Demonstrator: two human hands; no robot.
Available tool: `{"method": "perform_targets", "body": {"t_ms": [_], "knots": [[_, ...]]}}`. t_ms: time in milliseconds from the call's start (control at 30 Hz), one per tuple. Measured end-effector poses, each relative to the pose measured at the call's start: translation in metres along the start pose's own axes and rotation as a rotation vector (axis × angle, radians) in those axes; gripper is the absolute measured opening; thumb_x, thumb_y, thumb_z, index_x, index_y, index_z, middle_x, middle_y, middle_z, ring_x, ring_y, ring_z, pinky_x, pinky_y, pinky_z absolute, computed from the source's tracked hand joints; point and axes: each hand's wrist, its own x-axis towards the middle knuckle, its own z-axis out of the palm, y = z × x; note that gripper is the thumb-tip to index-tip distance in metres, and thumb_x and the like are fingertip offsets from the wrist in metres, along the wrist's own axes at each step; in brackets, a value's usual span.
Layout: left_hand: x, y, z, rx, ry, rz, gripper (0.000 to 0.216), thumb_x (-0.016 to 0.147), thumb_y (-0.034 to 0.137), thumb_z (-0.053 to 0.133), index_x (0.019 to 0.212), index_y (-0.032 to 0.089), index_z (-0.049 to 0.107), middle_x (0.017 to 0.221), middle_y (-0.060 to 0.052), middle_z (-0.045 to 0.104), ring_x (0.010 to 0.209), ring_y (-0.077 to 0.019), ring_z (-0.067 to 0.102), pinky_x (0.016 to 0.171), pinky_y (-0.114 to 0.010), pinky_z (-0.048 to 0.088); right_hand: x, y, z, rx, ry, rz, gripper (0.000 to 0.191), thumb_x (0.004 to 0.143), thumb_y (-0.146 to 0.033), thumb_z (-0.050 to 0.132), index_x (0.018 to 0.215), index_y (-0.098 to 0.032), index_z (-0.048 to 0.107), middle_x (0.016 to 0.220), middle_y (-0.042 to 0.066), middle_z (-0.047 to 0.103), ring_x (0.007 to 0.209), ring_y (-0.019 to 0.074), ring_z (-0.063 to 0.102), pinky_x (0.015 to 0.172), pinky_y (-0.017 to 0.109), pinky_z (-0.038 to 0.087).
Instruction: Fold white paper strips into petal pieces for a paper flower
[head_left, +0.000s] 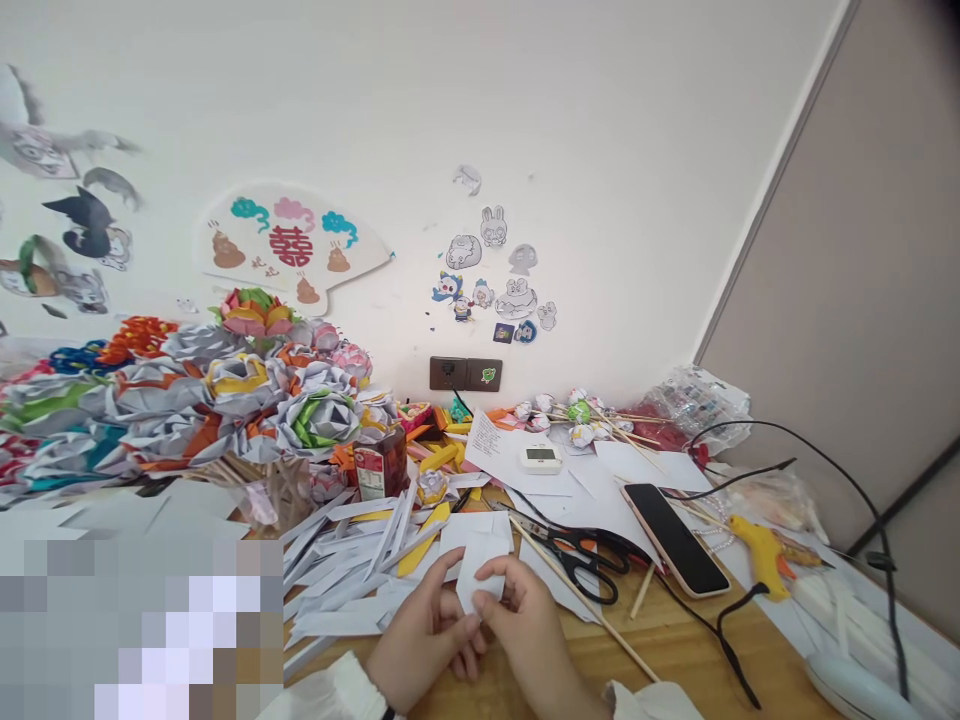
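My left hand [426, 632] and my right hand [529, 632] meet low in the middle of the view, over the wooden table [675, 640]. Together they pinch a small white folded paper piece [480, 575] that stands up between the fingertips. Just behind it lie loose white paper sheets and strips [352, 570] with some yellow strips [424, 545]. Black-handled scissors [589, 560] lie right of my right hand, beside a long thin wooden stick [577, 598].
A big heap of folded paper flowers [225, 400] fills the left. A phone [673, 537], a yellow glue gun [765, 555], black cables [847, 470], a small white device [541, 457], a red carton [373, 470] and paper balls on sticks [577, 412] lie right. The lower left is blurred.
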Motion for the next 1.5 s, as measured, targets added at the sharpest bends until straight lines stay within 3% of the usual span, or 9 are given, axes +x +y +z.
{"method": "perform_targets", "body": {"t_ms": [367,567,800,967,1167,1267,1500], "knots": [[0.002,-0.005,-0.002,-0.089,-0.028,0.002,0.077,0.058,0.040,0.065,0.111,0.014,0.015,0.047,0.002,0.062,0.036,-0.0148,0.057,0.037,-0.023,0.043,0.002,0.003,-0.001,-0.002,-0.039,-0.156,0.025,0.066,-0.011,0.050,0.088,-0.020,0.054,0.074,0.000,0.054,0.061,0.0139,0.048,0.057,0.022,0.038],[0.003,-0.001,-0.003,-0.126,-0.069,0.026,0.059,0.063,0.036,0.063,0.103,0.014,0.027,0.047,-0.001,0.064,0.035,-0.0136,0.057,0.035,-0.021,0.043,0.003,0.003,-0.003,0.016,-0.035,-0.278,0.026,0.067,-0.012,0.050,0.091,-0.021,0.053,0.085,0.002,0.053,0.066,0.0135,0.049,0.058,0.022,0.039],[0.003,0.001,-0.002,-0.123,-0.069,0.012,0.037,0.063,0.035,0.062,0.085,0.012,0.043,0.048,-0.002,0.064,0.034,-0.0112,0.057,0.034,-0.017,0.041,0.007,0.006,-0.005,0.121,-0.093,-0.132,0.034,0.065,-0.013,0.053,0.098,-0.020,0.047,0.068,0.000,0.055,0.059,0.0151,0.053,0.054,0.024,0.041],[0.003,0.003,-0.001,-0.128,-0.063,0.015,0.034,0.062,0.036,0.063,0.079,0.013,0.046,0.047,-0.002,0.064,0.034,-0.0119,0.057,0.032,-0.017,0.040,0.008,0.003,-0.007,0.165,-0.105,-0.134,0.031,0.065,-0.015,0.055,0.095,-0.019,0.047,0.061,-0.001,0.056,0.055,0.0153,0.054,0.052,0.025,0.043],[0.003,0.003,-0.004,-0.180,-0.051,-0.025,0.031,0.057,0.037,0.065,0.069,0.014,0.047,0.040,0.000,0.062,0.029,-0.0102,0.053,0.030,-0.016,0.038,0.016,-0.003,-0.028,0.192,0.030,-0.220,0.025,0.078,-0.031,0.045,0.100,-0.020,0.049,0.089,0.005,0.057,0.061,0.0128,0.053,0.058,0.025,0.045],[0.002,0.002,-0.002,-0.111,-0.045,-0.003,0.030,0.061,0.041,0.061,0.065,0.014,0.047,0.037,0.001,0.059,0.026,-0.0081,0.050,0.028,-0.014,0.035,0.019,-0.007,-0.043,0.182,0.022,-0.264,0.027,0.080,-0.031,0.043,0.105,-0.021,0.048,0.090,0.005,0.058,0.062,0.0127,0.053,0.063,0.027,0.045],[-0.001,-0.002,-0.002,-0.088,-0.095,0.018,0.024,0.069,0.038,0.054,0.066,0.015,0.047,0.042,0.002,0.061,0.030,-0.0067,0.051,0.031,-0.014,0.035,0.016,-0.015,-0.048,-0.037,-0.104,-0.465,0.018,0.076,-0.015,0.047,0.080,-0.021,0.063,0.080,0.004,0.060,0.074,0.0158,0.055,0.069,0.026,0.045]]}}
